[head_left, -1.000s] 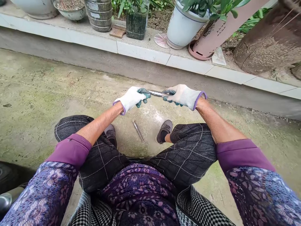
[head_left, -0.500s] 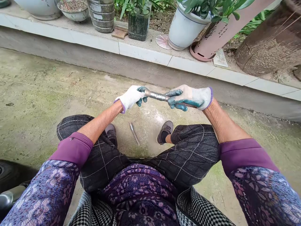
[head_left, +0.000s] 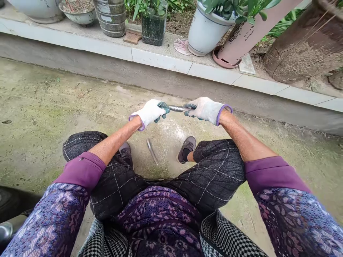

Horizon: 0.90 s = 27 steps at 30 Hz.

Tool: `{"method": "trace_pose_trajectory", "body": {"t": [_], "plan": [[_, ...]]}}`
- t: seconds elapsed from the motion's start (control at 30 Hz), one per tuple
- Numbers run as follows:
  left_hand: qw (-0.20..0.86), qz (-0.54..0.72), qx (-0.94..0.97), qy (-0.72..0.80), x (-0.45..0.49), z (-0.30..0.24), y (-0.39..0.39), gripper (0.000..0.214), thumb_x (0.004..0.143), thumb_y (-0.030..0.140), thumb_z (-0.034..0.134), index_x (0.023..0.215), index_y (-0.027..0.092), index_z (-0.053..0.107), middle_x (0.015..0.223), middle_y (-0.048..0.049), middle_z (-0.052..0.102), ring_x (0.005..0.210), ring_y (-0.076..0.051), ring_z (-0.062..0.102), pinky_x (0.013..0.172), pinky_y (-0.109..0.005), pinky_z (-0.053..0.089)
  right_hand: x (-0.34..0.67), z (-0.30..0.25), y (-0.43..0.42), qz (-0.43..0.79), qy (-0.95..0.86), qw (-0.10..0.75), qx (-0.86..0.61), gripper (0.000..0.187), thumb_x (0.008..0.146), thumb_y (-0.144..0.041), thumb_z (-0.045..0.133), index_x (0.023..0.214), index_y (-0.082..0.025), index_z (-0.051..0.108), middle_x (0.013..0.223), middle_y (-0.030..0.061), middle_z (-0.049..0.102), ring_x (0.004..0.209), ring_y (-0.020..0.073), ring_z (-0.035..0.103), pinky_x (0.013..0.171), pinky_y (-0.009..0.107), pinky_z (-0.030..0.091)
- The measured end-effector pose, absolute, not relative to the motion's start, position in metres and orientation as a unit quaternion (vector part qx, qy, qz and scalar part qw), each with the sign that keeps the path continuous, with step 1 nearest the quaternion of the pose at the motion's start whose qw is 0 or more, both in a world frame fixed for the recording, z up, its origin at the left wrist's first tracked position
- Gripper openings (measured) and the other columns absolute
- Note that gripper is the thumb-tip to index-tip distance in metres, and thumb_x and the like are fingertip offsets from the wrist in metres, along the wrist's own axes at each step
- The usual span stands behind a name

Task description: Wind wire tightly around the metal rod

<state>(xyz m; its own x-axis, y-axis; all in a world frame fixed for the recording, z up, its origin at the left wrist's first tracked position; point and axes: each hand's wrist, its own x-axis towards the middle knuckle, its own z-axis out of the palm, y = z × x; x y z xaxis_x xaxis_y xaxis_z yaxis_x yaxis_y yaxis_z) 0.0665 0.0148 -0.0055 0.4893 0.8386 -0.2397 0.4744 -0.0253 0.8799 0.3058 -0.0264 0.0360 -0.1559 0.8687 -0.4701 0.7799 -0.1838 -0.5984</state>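
Note:
Both my hands wear white gloves with teal palms and hold one short grey metal rod (head_left: 176, 108) level in front of me, above my knees. My left hand (head_left: 150, 112) is wrapped round its left end. My right hand (head_left: 205, 109) is wrapped round its right end, so only a short middle stretch of the rod shows between the fists. On the concrete ground between my shoes lies a second thin metal rod (head_left: 152, 151).
I sit with my knees apart on mossy concrete. A low tiled ledge (head_left: 160, 60) runs across the far side with several pots, among them a white pot (head_left: 205, 32) and a dark planter (head_left: 153, 26). A dark rounded object (head_left: 10, 207) sits at my left.
My right hand had slid rightwards along the rod, baring more of it, and has now slid back towards my left hand. The rod is level again.

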Motion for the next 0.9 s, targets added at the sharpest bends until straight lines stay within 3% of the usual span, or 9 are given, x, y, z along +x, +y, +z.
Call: {"method": "trace_pose_trajectory", "body": {"t": [0.13,0.33,0.5,0.73,0.9], "plan": [[0.587,0.219,0.634,0.453,0.063,-0.002,0.018,0.021,0.087,0.016,0.066,0.102,0.010,0.079,0.080,-0.0070,0.076,0.044,-0.005,0.048,0.045,-0.023,0.045,0.303,0.047,-0.028,0.354,-0.610,0.138,-0.695,0.035,0.083,-0.028,0.078,0.115,-0.015,0.077,0.060,-0.0023,0.061,0.040,0.0065,0.045,0.035,0.020,0.037],[0.614,0.228,0.619,0.433,0.062,-0.001,0.023,0.021,0.089,0.013,0.062,0.102,0.010,0.078,0.077,-0.0047,0.074,0.045,-0.005,0.051,0.045,-0.021,0.044,0.304,0.057,-0.034,0.505,-0.563,0.246,-0.606,0.042,0.078,-0.036,0.085,0.111,-0.012,0.073,0.069,0.0019,0.067,0.045,0.0073,0.048,0.034,0.020,0.039],[0.595,0.214,0.642,0.434,0.063,-0.005,0.025,0.020,0.088,0.014,0.063,0.100,0.011,0.078,0.079,-0.0049,0.074,0.047,-0.006,0.051,0.045,-0.021,0.045,0.313,0.054,-0.038,0.567,-0.561,0.203,-0.568,0.047,0.070,-0.036,0.089,0.108,-0.011,0.075,0.067,0.0021,0.068,0.043,0.0079,0.048,0.034,0.021,0.039],[0.540,0.154,0.705,0.434,0.065,0.000,0.023,0.017,0.075,0.011,0.068,0.087,0.013,0.080,0.069,-0.0017,0.069,0.052,-0.008,0.053,0.046,-0.020,0.044,0.316,0.043,-0.043,0.541,-0.625,0.017,-0.562,0.032,0.076,-0.033,0.082,0.105,-0.019,0.081,0.065,-0.0006,0.067,0.041,0.0076,0.048,0.034,0.020,0.037],[0.522,0.152,0.711,0.446,0.067,-0.002,0.018,0.016,0.074,0.009,0.065,0.081,0.012,0.079,0.062,-0.0013,0.066,0.046,-0.009,0.050,0.044,-0.022,0.042,0.308,0.035,-0.038,0.424,-0.646,0.036,-0.634,0.023,0.074,-0.025,0.082,0.097,-0.020,0.084,0.056,0.0007,0.063,0.036,0.0108,0.048,0.031,0.023,0.032]]}}
